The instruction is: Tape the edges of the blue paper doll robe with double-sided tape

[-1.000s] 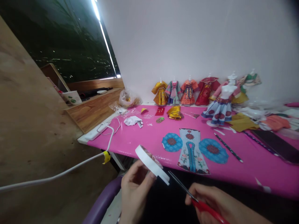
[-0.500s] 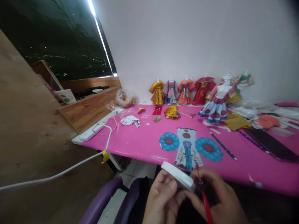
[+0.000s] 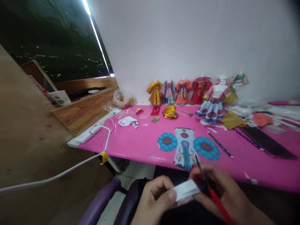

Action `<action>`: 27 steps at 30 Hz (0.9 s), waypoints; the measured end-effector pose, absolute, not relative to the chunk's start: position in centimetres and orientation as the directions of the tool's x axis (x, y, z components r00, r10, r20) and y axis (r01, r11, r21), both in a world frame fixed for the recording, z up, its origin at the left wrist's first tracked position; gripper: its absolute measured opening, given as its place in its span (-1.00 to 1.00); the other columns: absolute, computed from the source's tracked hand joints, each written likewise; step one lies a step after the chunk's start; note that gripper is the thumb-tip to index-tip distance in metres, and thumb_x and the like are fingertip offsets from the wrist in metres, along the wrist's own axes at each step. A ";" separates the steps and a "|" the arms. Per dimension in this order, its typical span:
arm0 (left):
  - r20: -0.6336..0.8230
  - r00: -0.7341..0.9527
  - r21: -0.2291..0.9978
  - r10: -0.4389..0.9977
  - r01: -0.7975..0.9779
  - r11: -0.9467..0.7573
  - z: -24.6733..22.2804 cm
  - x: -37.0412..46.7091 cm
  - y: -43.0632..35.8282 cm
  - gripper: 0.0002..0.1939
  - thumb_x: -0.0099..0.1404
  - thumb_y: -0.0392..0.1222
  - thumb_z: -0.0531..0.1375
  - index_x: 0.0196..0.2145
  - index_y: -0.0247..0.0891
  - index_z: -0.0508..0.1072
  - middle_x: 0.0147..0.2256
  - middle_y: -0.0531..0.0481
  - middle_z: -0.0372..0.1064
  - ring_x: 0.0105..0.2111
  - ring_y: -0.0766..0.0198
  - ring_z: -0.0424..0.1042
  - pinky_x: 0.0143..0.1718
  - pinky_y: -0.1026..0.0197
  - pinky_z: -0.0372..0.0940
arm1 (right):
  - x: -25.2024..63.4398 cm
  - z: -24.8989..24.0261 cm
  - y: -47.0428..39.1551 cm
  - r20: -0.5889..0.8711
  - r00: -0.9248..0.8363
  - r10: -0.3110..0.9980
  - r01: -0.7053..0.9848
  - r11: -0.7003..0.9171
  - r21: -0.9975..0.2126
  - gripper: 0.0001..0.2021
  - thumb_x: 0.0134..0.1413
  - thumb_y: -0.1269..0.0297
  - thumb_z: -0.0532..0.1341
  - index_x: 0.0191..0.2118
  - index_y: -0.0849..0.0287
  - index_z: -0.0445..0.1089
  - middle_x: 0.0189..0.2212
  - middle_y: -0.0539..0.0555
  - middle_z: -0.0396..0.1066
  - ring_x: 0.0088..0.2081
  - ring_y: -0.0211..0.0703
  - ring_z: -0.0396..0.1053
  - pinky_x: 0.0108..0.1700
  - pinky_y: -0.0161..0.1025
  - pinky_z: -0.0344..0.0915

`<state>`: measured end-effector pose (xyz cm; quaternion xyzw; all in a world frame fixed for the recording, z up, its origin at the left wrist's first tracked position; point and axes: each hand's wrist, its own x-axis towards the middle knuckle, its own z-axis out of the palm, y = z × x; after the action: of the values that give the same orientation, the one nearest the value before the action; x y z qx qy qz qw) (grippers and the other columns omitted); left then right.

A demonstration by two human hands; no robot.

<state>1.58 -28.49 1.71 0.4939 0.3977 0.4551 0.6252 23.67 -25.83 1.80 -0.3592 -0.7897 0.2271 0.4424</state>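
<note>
Left hand [image 3: 154, 201] pinching, partly hiding a white roll [image 3: 186, 190]
Right hand [image 3: 234, 195] is clasping a half-obscured red-handled tool [image 3: 219, 204]; a patterned panel [image 3: 184, 135] is lying beyond.

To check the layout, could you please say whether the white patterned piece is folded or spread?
Spread: the white patterned piece lies flat on the pink table between two blue rounds.
</note>
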 end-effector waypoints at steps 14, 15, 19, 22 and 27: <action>0.305 -0.208 0.948 0.929 -0.024 -0.317 1.2 0.8 -29.2 -0.74 0.30 -0.04 0.31 -0.47 -0.20 0.45 -0.44 0.08 0.31 -0.38 0.28 0.29 -0.30 0.31 0.20 | 26.5 1.5 -26.7 0.425 -0.607 0.671 0.626 0.734 -0.265 -0.43 -0.05 0.22 0.47 0.09 0.01 0.32 -0.17 0.01 0.61 -0.26 -0.03 0.62 -0.27 -0.36 0.55; 0.314 -0.211 0.946 0.926 -0.016 -0.324 1.1 0.8 -29.2 -0.74 0.31 -0.04 0.30 -0.47 -0.20 0.45 -0.45 0.09 0.31 -0.38 0.28 0.29 -0.29 0.31 0.20 | 26.5 1.3 -26.7 0.428 -0.622 0.656 0.617 0.747 -0.247 -0.38 -0.06 0.25 0.48 0.13 0.01 0.30 -0.15 0.01 0.61 -0.25 -0.04 0.62 -0.25 -0.34 0.55; 0.339 -0.202 0.939 0.919 0.006 -0.345 1.0 1.0 -29.3 -0.74 0.32 -0.07 0.29 -0.48 -0.20 0.44 -0.46 0.09 0.30 -0.39 0.29 0.29 -0.30 0.31 0.20 | 26.7 0.8 -26.9 0.418 -0.677 0.606 0.586 0.787 -0.191 -0.27 -0.06 0.23 0.49 0.24 0.05 0.24 -0.15 0.03 0.60 -0.24 -0.03 0.61 -0.25 -0.29 0.56; 0.339 -0.199 0.938 0.919 -0.001 -0.346 1.1 1.1 -29.2 -0.75 0.31 -0.08 0.30 -0.48 -0.20 0.44 -0.46 0.10 0.29 -0.41 0.29 0.29 -0.32 0.30 0.19 | 26.5 1.4 -26.7 0.479 -0.680 0.554 0.550 0.818 -0.166 -0.35 0.07 0.11 0.42 0.24 0.10 0.28 -0.23 0.03 0.61 -0.31 -0.08 0.61 -0.36 -0.33 0.55; 0.321 -0.197 0.945 0.926 0.002 -0.327 1.1 1.1 -29.3 -0.75 0.30 -0.09 0.31 -0.49 -0.21 0.44 -0.45 0.08 0.29 -0.38 0.26 0.30 -0.30 0.28 0.19 | 25.4 3.0 -26.4 0.593 -0.648 0.478 0.503 0.853 -0.138 -0.62 0.32 0.06 0.20 0.11 0.17 0.39 -0.40 0.01 0.58 -0.47 -0.15 0.58 -0.49 -0.36 0.52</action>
<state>1.14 -29.27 1.10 0.5164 0.4494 0.6299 0.3670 25.43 -26.37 2.99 -0.2701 -0.9077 -0.0194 0.3206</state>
